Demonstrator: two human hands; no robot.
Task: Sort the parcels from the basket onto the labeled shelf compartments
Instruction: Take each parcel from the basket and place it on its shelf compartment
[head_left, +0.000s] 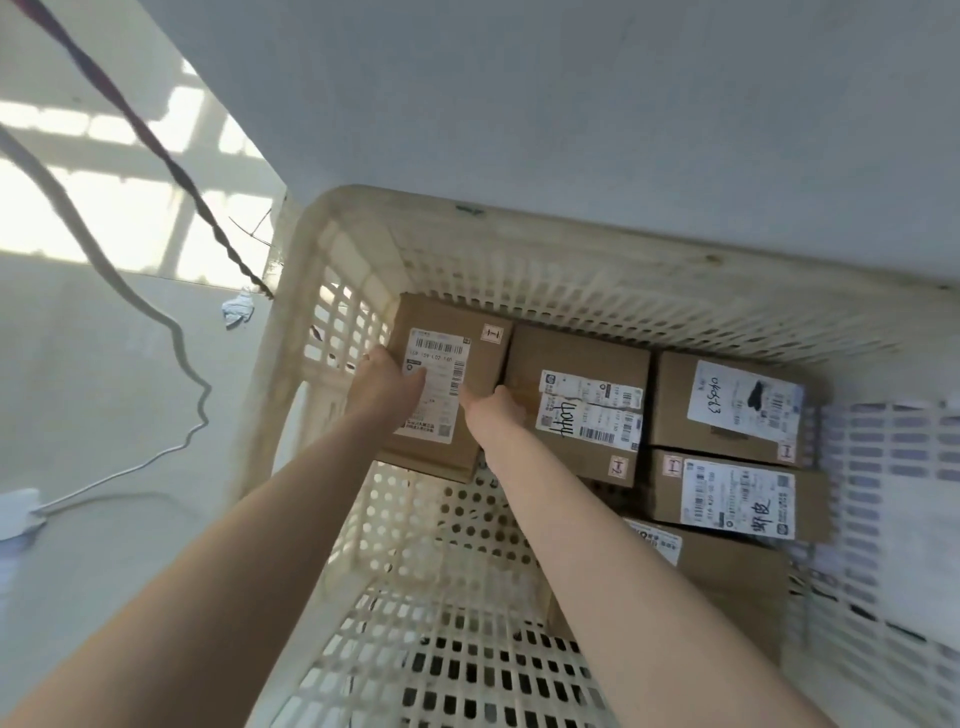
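A cream plastic lattice basket (519, 249) holds several brown cardboard parcels with white shipping labels. The far-left parcel (467, 364) lies against the basket's left wall. My left hand (387, 382) grips its left edge, thumb lying across the label. My right hand (496, 408) grips its right side, fingers tucked into the gap beside the neighbouring parcel (582, 395) marked with black handwriting. Further right lie two more labelled parcels (727, 400) (737, 499), and another (727, 577) sits below them.
The basket stands against a white wall (571, 104). Left of it is pale floor (104, 395) with a white cable (176, 332), a dark twisted cord (171, 161) and a scrap of crumpled tape (239, 312). The basket's near floor (457, 545) is bare lattice.
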